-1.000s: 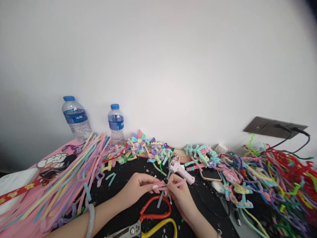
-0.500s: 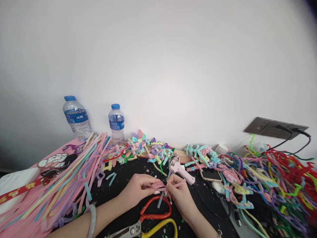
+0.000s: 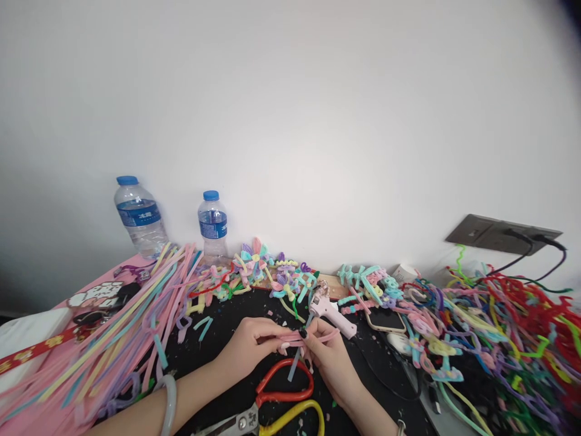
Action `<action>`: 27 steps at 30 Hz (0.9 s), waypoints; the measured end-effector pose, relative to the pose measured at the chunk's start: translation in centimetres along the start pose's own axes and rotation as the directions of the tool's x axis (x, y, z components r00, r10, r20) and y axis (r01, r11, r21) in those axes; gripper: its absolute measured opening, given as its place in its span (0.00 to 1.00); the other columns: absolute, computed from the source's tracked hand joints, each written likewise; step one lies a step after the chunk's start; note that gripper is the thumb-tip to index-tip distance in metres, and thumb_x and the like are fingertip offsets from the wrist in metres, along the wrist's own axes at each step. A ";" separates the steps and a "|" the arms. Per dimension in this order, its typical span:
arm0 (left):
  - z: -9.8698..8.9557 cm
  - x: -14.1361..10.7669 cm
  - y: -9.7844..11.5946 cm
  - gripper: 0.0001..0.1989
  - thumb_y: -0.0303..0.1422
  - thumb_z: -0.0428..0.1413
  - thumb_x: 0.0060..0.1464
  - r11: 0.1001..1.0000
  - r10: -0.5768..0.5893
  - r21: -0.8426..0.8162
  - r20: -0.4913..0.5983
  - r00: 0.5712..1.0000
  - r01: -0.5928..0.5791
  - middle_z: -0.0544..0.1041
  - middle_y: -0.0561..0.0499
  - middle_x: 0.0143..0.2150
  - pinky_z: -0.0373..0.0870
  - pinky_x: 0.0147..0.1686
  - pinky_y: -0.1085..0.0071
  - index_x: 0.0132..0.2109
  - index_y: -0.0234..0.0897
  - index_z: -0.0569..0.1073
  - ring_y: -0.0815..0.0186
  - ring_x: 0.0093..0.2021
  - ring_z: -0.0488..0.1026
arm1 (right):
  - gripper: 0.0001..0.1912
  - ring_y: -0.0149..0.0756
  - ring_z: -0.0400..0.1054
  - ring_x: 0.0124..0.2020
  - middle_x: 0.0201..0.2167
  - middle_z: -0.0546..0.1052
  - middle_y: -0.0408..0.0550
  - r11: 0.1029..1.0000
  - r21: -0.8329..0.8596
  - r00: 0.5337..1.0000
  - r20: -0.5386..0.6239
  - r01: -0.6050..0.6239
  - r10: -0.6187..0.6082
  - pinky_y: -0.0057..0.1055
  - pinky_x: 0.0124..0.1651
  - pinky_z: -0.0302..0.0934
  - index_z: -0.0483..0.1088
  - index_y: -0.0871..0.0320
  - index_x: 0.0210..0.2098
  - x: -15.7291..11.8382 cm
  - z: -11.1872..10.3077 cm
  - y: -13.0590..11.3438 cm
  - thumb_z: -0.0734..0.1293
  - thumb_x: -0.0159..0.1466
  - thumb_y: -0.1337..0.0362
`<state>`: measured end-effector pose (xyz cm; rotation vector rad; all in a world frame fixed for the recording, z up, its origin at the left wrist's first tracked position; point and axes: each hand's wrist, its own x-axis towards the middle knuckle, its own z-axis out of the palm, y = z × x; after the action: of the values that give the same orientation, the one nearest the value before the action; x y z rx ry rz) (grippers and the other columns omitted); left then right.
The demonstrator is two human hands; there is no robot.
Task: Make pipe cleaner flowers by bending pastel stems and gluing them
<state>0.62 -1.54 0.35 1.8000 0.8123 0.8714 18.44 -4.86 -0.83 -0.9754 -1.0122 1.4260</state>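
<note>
Between my two hands is a pink pipe cleaner (image 3: 294,336), bent into loops. My left hand (image 3: 254,344) pinches its left end between thumb and fingers. My right hand (image 3: 327,351) is closed around its right part, the thumb pressed on top. Just behind the right hand lies a pale pink glue gun (image 3: 334,314), its translucent glue stick (image 3: 294,364) passing beneath my fingers. In front of the hands rest scissors (image 3: 285,396) with one red and one yellow handle loop, blades pointing left.
Long pastel pipe cleaners (image 3: 115,327) spread at left, near two water bottles (image 3: 213,227) by the wall. Finished pipe-cleaner shapes (image 3: 254,260) line the back. A phone (image 3: 385,320) lies right of the glue gun, beside a tangled coloured heap (image 3: 512,339). Cables run from a wall socket (image 3: 499,233).
Both hands stay in nearly the same place. The left fingers have shifted slightly along the pink pipe cleaner, and its loops look a little flatter between the hands.
</note>
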 end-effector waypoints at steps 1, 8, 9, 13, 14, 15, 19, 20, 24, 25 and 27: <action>0.0 0.0 0.0 0.09 0.31 0.55 0.52 1.000 -0.004 -0.004 -0.003 1.000 0.004 0.78 0.50 0.28 0.67 0.30 0.75 0.39 0.38 0.79 0.67 0.28 0.73 | 0.14 0.22 0.54 0.14 0.15 0.68 0.37 1.000 -0.001 1.000 0.001 0.005 -0.005 0.20 0.17 0.46 0.63 0.60 0.22 0.0 0.0 0.0 0.70 0.55 0.60; 0.1 0.0 -0.3 0.08 0.31 0.56 0.50 0.998 -0.049 -0.031 -0.018 0.999 0.048 0.77 0.50 0.26 0.67 0.28 0.75 0.36 0.37 0.80 0.67 0.27 0.73 | 0.13 0.22 0.53 0.14 0.14 0.66 0.36 1.000 -0.015 1.000 -0.014 0.002 -0.002 0.20 0.17 0.45 0.64 0.60 0.23 0.1 -0.2 0.2 0.70 0.55 0.59; 0.1 0.0 -0.3 0.08 0.31 0.56 0.51 0.998 -0.049 -0.032 -0.019 0.999 0.048 0.77 0.50 0.25 0.67 0.28 0.75 0.36 0.37 0.80 0.67 0.26 0.73 | 0.13 0.22 0.53 0.14 0.14 0.66 0.36 1.000 -0.012 1.000 -0.016 -0.004 0.004 0.20 0.17 0.46 0.64 0.60 0.23 0.1 -0.2 0.2 0.70 0.55 0.59; 0.1 0.0 -0.5 0.08 0.32 0.56 0.51 0.998 -0.052 -0.044 -0.022 0.998 0.051 0.77 0.50 0.25 0.67 0.28 0.75 0.36 0.37 0.80 0.67 0.26 0.73 | 0.12 0.23 0.55 0.14 0.15 0.68 0.37 0.999 0.016 0.999 -0.012 -0.029 0.029 0.20 0.15 0.49 0.65 0.59 0.26 0.1 -0.2 0.3 0.70 0.54 0.59; 0.1 0.1 -0.5 0.08 0.32 0.56 0.50 0.997 -0.055 -0.046 -0.022 0.998 0.054 0.77 0.50 0.25 0.67 0.28 0.75 0.36 0.37 0.80 0.67 0.26 0.73 | 0.12 0.23 0.56 0.14 0.15 0.69 0.38 0.999 0.022 0.999 -0.015 -0.032 0.033 0.20 0.15 0.50 0.65 0.59 0.27 0.1 -0.2 0.2 0.70 0.54 0.59; 0.1 0.1 -0.6 0.09 0.33 0.56 0.50 0.997 -0.058 -0.046 -0.023 0.998 0.057 0.77 0.49 0.25 0.67 0.28 0.75 0.36 0.37 0.80 0.67 0.26 0.73 | 0.12 0.23 0.56 0.13 0.16 0.69 0.38 0.999 0.026 0.999 -0.019 -0.036 0.036 0.20 0.15 0.51 0.65 0.59 0.27 0.1 -0.1 0.2 0.71 0.54 0.59; 0.2 0.1 -0.6 0.09 0.34 0.57 0.49 0.994 -0.082 -0.077 -0.014 0.997 0.081 0.77 0.49 0.26 0.68 0.28 0.74 0.34 0.35 0.79 0.67 0.26 0.73 | 0.11 0.23 0.57 0.13 0.16 0.70 0.38 0.999 0.017 0.999 -0.022 -0.038 0.038 0.20 0.14 0.53 0.65 0.59 0.26 0.1 0.0 0.1 0.70 0.54 0.60; 0.3 0.2 -0.6 0.09 0.34 0.57 0.49 0.989 -0.103 -0.109 -0.005 0.995 0.101 0.77 0.49 0.27 0.69 0.29 0.73 0.35 0.34 0.79 0.67 0.27 0.73 | 0.11 0.23 0.57 0.13 0.16 0.70 0.38 0.999 0.014 0.999 -0.019 -0.031 0.031 0.20 0.14 0.53 0.65 0.59 0.25 0.1 0.0 0.1 0.70 0.54 0.61; 0.3 0.2 -0.5 0.11 0.34 0.57 0.48 0.952 -0.194 -0.232 0.046 0.980 0.200 0.78 0.48 0.29 0.70 0.29 0.72 0.37 0.30 0.75 0.66 0.26 0.74 | 0.13 0.24 0.60 0.13 0.16 0.72 0.39 1.000 0.009 1.000 -0.004 -0.022 0.022 0.20 0.14 0.56 0.63 0.59 0.23 0.2 -0.1 0.3 0.71 0.53 0.61; 0.3 0.1 -0.5 0.11 0.35 0.57 0.49 0.949 -0.203 -0.235 0.058 0.977 0.211 0.78 0.48 0.29 0.70 0.28 0.72 0.37 0.30 0.75 0.66 0.26 0.74 | 0.13 0.24 0.60 0.13 0.16 0.72 0.40 1.000 0.007 1.000 -0.002 -0.030 0.030 0.21 0.15 0.57 0.63 0.59 0.23 0.1 -0.1 0.3 0.71 0.53 0.61; 0.3 0.1 -0.5 0.12 0.36 0.57 0.49 0.950 -0.209 -0.222 0.080 0.975 0.222 0.78 0.48 0.30 0.69 0.28 0.73 0.37 0.31 0.75 0.66 0.26 0.74 | 0.13 0.25 0.61 0.13 0.16 0.72 0.40 0.999 0.003 0.999 0.001 -0.045 0.045 0.21 0.15 0.58 0.63 0.59 0.23 0.1 0.0 0.3 0.71 0.53 0.60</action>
<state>0.82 -1.43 -0.13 1.4955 0.8197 0.7369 18.38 -4.80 -1.15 -1.0010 -0.9934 1.4651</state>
